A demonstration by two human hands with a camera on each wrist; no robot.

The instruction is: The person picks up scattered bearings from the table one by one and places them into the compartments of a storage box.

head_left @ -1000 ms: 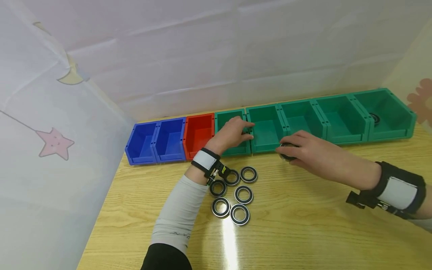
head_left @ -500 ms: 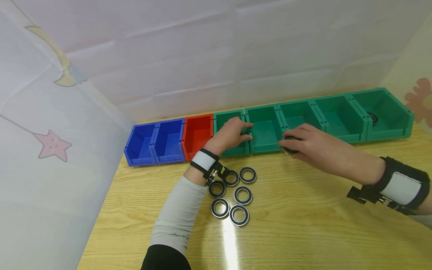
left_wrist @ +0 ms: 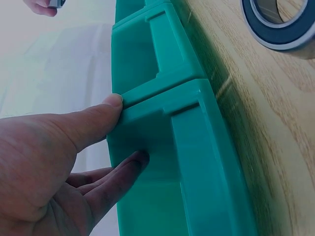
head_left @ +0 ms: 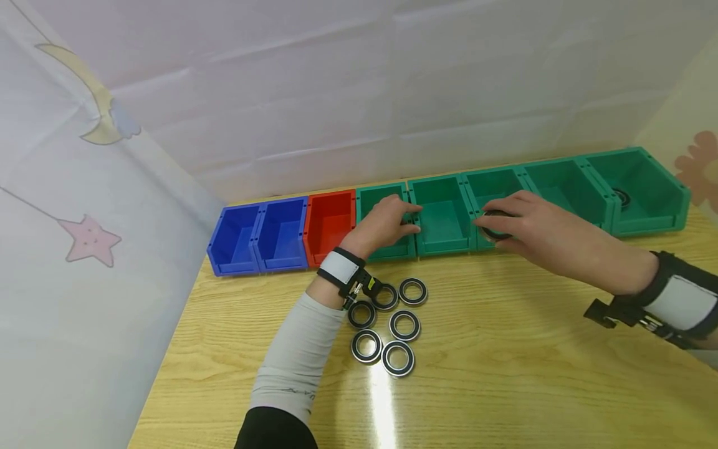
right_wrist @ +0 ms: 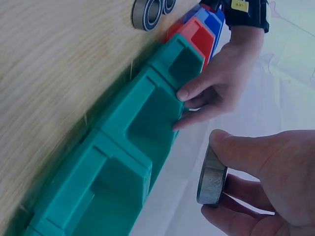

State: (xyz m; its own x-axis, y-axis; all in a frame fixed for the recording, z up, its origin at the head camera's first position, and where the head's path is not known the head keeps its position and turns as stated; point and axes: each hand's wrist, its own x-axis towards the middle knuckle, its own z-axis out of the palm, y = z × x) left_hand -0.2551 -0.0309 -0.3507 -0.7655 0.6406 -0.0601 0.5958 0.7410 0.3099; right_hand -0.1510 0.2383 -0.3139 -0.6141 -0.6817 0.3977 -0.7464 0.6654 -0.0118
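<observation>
My right hand (head_left: 544,234) pinches a ball bearing (right_wrist: 212,182) between thumb and fingers, held on edge, over the front of the third green bin (head_left: 496,187) from the left. My left hand (head_left: 384,223) is over the first green bin (head_left: 394,251), its thumb and forefinger spread apart. In the left wrist view, that thumb touches the rim corner where two bins meet, and its other fingertips hang over a bin's inside. Several more bearings, black-faced with steel rims, lie flat on the table, among them one bearing (head_left: 412,291) in front of the bins.
Bins stand in one row along the wall: blue bins (head_left: 235,268) at left, a red bin (head_left: 331,224), then several green ones. A bearing (head_left: 621,197) sits in the rightmost green bin (head_left: 650,223). The wooden table (head_left: 505,386) spreads in front.
My right hand, with the bearing, has moved up and slightly right, from in front of the green bins to over the third one's front. My left hand stays in place.
</observation>
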